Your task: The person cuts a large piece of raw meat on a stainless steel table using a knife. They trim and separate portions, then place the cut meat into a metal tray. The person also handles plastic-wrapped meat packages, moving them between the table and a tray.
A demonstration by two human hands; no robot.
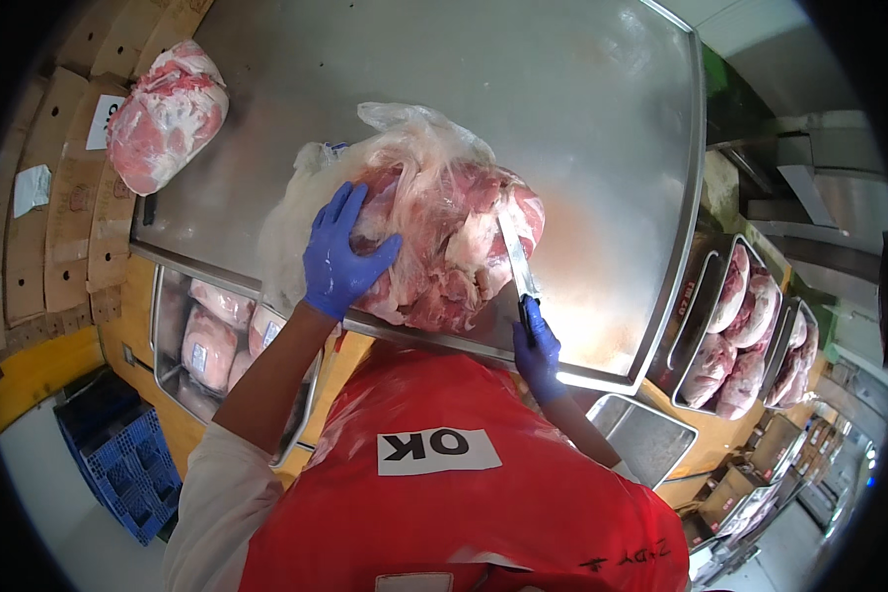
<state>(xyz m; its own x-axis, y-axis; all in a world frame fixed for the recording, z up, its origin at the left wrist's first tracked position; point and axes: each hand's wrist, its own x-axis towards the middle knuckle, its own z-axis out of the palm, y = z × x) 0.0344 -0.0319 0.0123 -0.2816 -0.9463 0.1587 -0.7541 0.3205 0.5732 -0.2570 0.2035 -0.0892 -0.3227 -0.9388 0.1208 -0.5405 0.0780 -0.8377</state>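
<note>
One large, irregular cut of raw pink-red meat with pale fat [434, 242] lies near the front edge of a wide, grey sheet-metal table [602, 109], directly before the worker. Surface uneven: folds and ragged flaps of red muscle, streaked with whitish tissue. A crumpled, translucent plastic bag [286, 232] spreads at its left and far sides.

Left hand, in a blue glove [345, 247]: fingers extended, thumb set apart from them, palm down on the meat's left part. Right hand, in a blue glove [537, 350]: closed around the black handle of a straight, silvery metal-bladed knife [514, 255]. Blade points away from the worker, its tip at the meat's right portion; from where I stand, cannot tell whether the edge is in the flesh.

Worker's dress: glossy red apron [395, 395], white sleeve [222, 503] on the left arm.

Farther out: a second, rounded pink cut of meat with white fat [171, 118] at the table's left edge, beside brown cardboard boxes [69, 197]. Below left, a rectangular metal tub [173, 286] holds wrapped pink pieces [207, 345]. To the right, a deep metal tray [688, 316] contains several oblong pink cuts [745, 326]. A blue plastic lattice pallet [133, 474] stands at floor level, lower left.
</note>
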